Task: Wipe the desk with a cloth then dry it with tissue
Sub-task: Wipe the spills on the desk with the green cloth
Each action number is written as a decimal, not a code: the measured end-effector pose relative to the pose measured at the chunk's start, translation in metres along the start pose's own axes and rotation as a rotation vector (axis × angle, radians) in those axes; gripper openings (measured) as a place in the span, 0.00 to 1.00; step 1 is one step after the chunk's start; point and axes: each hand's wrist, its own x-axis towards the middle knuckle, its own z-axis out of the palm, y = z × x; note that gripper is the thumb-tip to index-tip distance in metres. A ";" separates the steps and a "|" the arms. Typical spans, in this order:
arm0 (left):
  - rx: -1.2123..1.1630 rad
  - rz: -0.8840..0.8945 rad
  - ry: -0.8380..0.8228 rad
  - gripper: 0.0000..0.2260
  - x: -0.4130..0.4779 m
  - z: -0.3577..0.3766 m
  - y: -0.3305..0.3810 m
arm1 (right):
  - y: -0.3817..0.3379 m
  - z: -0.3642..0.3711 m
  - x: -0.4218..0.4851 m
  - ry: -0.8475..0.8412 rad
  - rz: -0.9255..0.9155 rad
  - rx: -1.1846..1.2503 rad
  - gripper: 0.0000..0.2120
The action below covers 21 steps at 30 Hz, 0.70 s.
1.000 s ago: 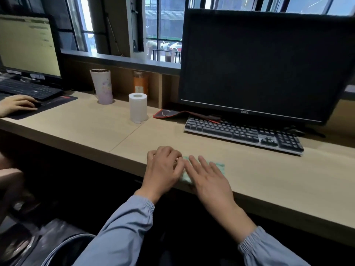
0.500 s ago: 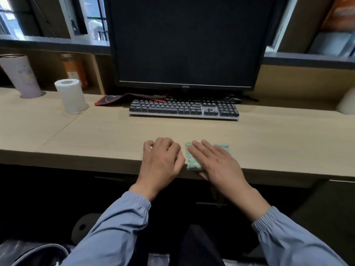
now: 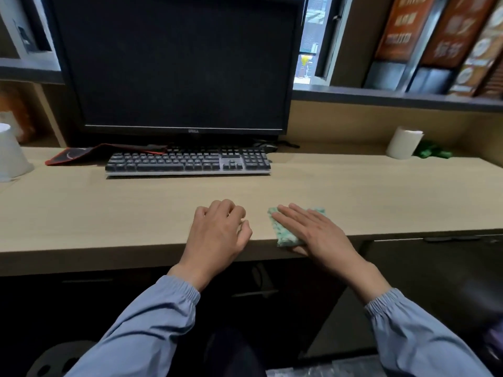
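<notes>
A light wooden desk (image 3: 109, 213) runs across the view. A small green-speckled cloth (image 3: 283, 232) lies at its front edge. My right hand (image 3: 313, 232) presses flat on the cloth, fingers stretched out, thumb tucked under the cloth at the desk edge. A short gap to the left, my left hand (image 3: 217, 235) rests on the desk with its fingers curled and nothing in it. One white tissue roll (image 3: 404, 142) stands at the back right, and another tissue roll (image 3: 11, 156) is cut off at the far left.
A black keyboard (image 3: 187, 161) and a dark monitor (image 3: 177, 66) stand behind my hands. A red-edged mouse pad (image 3: 79, 155) lies left of the keyboard. Something green (image 3: 432, 152) sits beside the right roll. A shelf with books (image 3: 435, 44) runs above it.
My right hand has slid the cloth to the right, opening a gap from my left hand. My view has swung right, bringing the right tissue roll and shelf into sight.
</notes>
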 end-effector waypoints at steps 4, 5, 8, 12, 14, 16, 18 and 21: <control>-0.005 -0.015 -0.079 0.16 0.011 0.004 0.011 | 0.032 -0.011 -0.022 -0.047 0.035 0.023 0.42; -0.006 -0.017 -0.096 0.16 0.013 0.006 0.013 | 0.039 -0.014 -0.027 -0.073 0.048 0.034 0.43; -0.014 -0.022 -0.119 0.13 0.018 0.009 0.018 | 0.052 -0.022 -0.037 -0.154 0.075 0.070 0.42; -0.017 -0.019 -0.140 0.12 0.025 0.015 0.026 | 0.044 -0.021 -0.044 -0.135 0.134 0.033 0.40; -0.019 -0.014 -0.150 0.12 0.029 0.018 0.030 | 0.036 -0.016 -0.051 -0.058 0.174 0.011 0.39; -0.026 -0.004 -0.153 0.12 0.033 0.020 0.034 | 0.027 -0.010 -0.061 0.035 0.196 0.032 0.38; -0.023 0.004 -0.160 0.13 0.037 0.021 0.037 | 0.018 -0.001 -0.067 0.087 0.235 0.050 0.37; -0.038 0.007 -0.180 0.17 0.043 0.024 0.043 | 0.011 0.016 -0.055 0.301 0.357 0.083 0.28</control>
